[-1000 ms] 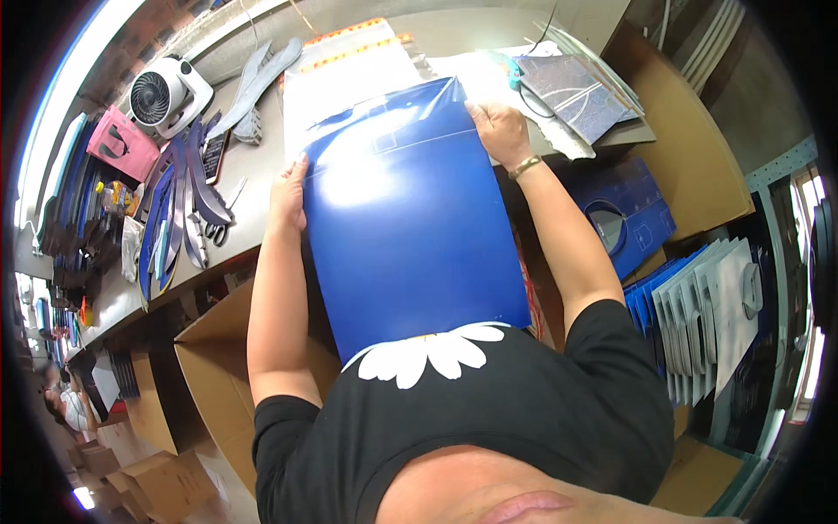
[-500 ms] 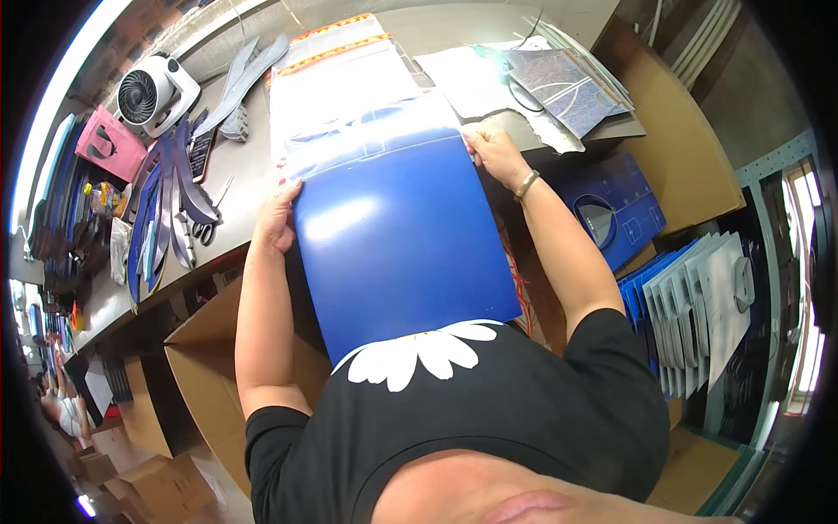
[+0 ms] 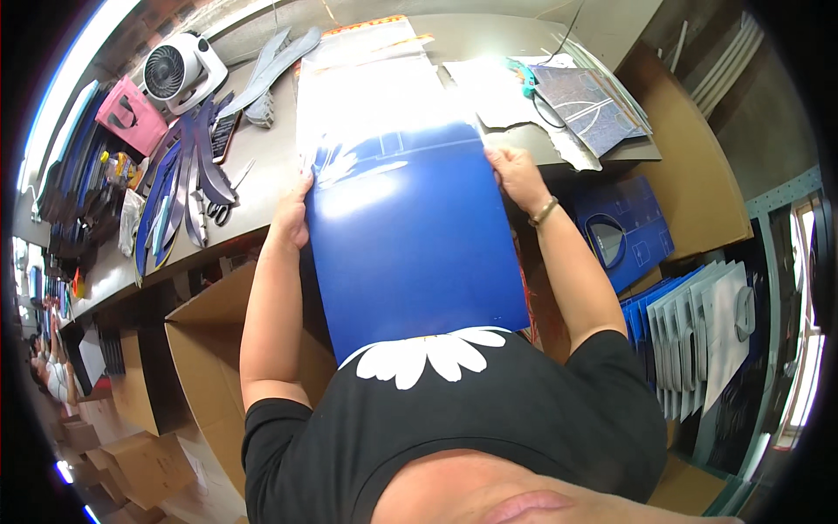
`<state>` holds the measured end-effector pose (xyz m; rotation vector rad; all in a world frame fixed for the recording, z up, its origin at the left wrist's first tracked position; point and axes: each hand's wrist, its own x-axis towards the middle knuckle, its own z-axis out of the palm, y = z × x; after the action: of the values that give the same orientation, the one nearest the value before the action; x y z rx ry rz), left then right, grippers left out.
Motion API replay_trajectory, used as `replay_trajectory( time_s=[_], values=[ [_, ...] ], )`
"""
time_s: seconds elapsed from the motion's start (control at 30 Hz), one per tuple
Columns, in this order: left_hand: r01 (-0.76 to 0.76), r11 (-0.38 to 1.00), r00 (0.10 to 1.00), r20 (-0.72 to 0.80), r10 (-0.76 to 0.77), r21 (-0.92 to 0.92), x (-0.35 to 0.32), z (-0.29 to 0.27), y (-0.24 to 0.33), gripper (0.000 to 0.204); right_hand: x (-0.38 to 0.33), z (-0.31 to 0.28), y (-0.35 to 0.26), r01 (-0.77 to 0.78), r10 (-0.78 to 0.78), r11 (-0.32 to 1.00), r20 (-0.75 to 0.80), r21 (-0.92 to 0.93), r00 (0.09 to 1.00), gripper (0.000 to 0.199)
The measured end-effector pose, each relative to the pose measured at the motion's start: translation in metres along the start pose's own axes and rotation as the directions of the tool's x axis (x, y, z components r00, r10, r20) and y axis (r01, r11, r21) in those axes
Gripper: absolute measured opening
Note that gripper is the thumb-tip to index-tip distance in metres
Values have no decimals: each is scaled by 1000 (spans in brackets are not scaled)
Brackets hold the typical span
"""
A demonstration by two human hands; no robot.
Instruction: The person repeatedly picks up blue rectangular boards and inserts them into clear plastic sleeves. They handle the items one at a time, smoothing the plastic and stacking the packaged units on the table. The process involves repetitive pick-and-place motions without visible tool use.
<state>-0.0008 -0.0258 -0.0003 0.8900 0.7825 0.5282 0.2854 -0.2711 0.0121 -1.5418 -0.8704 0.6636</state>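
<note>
A large glossy blue sheet (image 3: 410,244) lies tilted between my body and the table edge, its far end resting on the grey table (image 3: 262,166). My left hand (image 3: 292,218) grips its left edge near the top. My right hand (image 3: 517,177), with a bracelet on the wrist, grips its right edge near the top. Beyond the sheet a stack of clear plastic sleeves with orange trim (image 3: 367,70) lies on the table, bright with glare.
A white fan (image 3: 175,72), a pink pouch (image 3: 131,113), blue strips (image 3: 188,175) and scissors (image 3: 223,205) lie at left. Papers and a patterned blue bag (image 3: 594,109) lie at right. An open cardboard box (image 3: 209,349) stands below left. Blue folded bags (image 3: 690,332) stand in a box at right.
The blue sheet has slid away from me onto the table, and both hands have moved forward with it. More of the sleeve stack is uncovered by glare at the top.
</note>
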Motion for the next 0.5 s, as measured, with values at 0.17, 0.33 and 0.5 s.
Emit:
replay_trajectory(
  time_s=[0.17, 0.33, 0.5],
  values=[
    [31, 999, 999, 6, -32, 23, -30, 3, -4, 37, -16, -4, -1, -152, 138, 977, 99, 152, 986, 34],
    [64, 996, 994, 81, -70, 67, -47, 1, -7, 33, -26, -5, 6, -257, 218, 874, 140, 412, 966, 29],
    [56, 997, 975, 217, -43, -51, -31, 23, 16, 45, 27, 11, -8, -406, 252, 624, 321, 667, 913, 28]
  ],
)
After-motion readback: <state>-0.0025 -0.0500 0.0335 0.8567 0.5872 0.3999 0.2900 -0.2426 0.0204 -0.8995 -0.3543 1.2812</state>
